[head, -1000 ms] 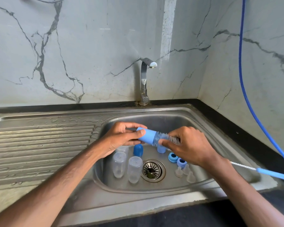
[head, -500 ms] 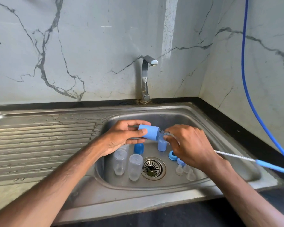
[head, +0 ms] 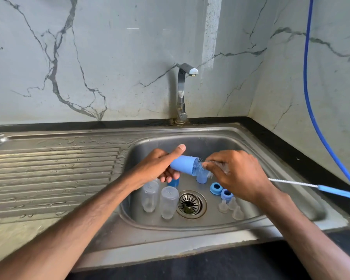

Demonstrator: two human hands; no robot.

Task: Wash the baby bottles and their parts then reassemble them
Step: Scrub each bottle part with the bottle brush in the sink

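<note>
Left hand [head: 160, 168]: my fingers and thumb wrap round a blue cap [head: 183, 165], held on its side above the basin with its open mouth facing right, so the brush can go straight in.

Right hand [head: 236, 174]: pinches the bottle brush [head: 199, 168] close up at the bristles, which sit at the cap's mouth. I judge the short grip gives control for scrubbing. Its wire stem and blue handle [head: 339, 191] trail off right past my wrist, over the sink rim [head: 331, 219].

Basin floor, front: two clear bottles [head: 169, 202] stand mouth down left of the drain [head: 190, 204], probably to shed water. Three clear teats [head: 223, 207] are clustered to its right.

Basin floor, further in: two blue rings [head: 216, 188] lie just behind the teats. Two more caps [head: 201, 178] sit beneath my hands, partly hidden. All loose parts are kept in the basin within reach, and none is reassembled yet.

Left side: ribbed draining board [head: 49, 174], beaded with drops.

Back: tap [head: 183, 93], with no water seen running. Marble wall [head: 89, 57] behind it. Blue hose [head: 311, 98] hangs down the right-hand wall.
</note>
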